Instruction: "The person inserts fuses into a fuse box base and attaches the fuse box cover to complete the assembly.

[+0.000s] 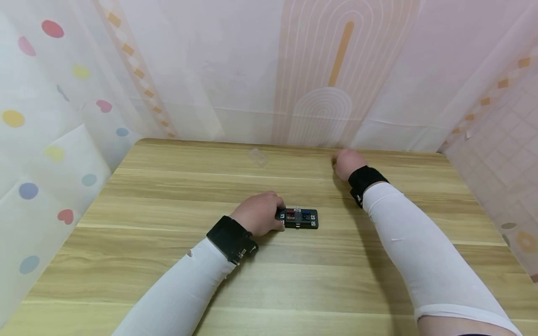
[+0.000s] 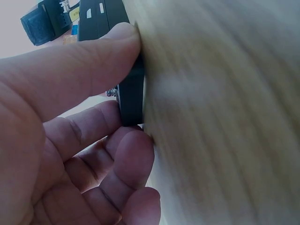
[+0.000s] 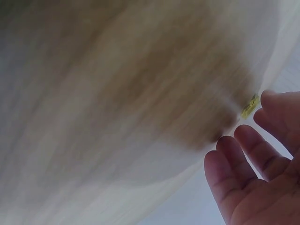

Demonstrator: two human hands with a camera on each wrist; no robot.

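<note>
A person in white sleeves and black wrist straps works at a pale wooden tabletop [image 1: 168, 261] backed by pastel patterned curtains.

On the left, the left hand [image 1: 258, 213] rests near the middle of the tabletop, thumb and curled fingers [image 2: 133, 150] pinching the left end of a small black block [image 1: 299, 218]. The block lies flat on the wood. Its top shows a red piece, a blue piece, a small clear part at the centre, and pale square marks at the corners. The left wrist view shows the thumb on one edge and the fingers on the opposite edge, so the hand appears to steady the block rather than lift it.

Between the hands, near the far edge, a small clear piece [image 1: 258, 156] lies on the wood, well apart from the block.

On the right, the right hand [image 1: 347, 163] reaches to the far edge by the curtain. Its fingers are loosely spread and part-curled, just beside a tiny yellow piece [image 3: 250, 106]; whether they touch it cannot be told from the blurred wrist view.

Judged from this, the work seems to be at an early or middle stage: the block is held in place and the yellow piece is not yet in hand.

No brand, label or readable writing shows anywhere; the block's marks are too small to read.
</note>
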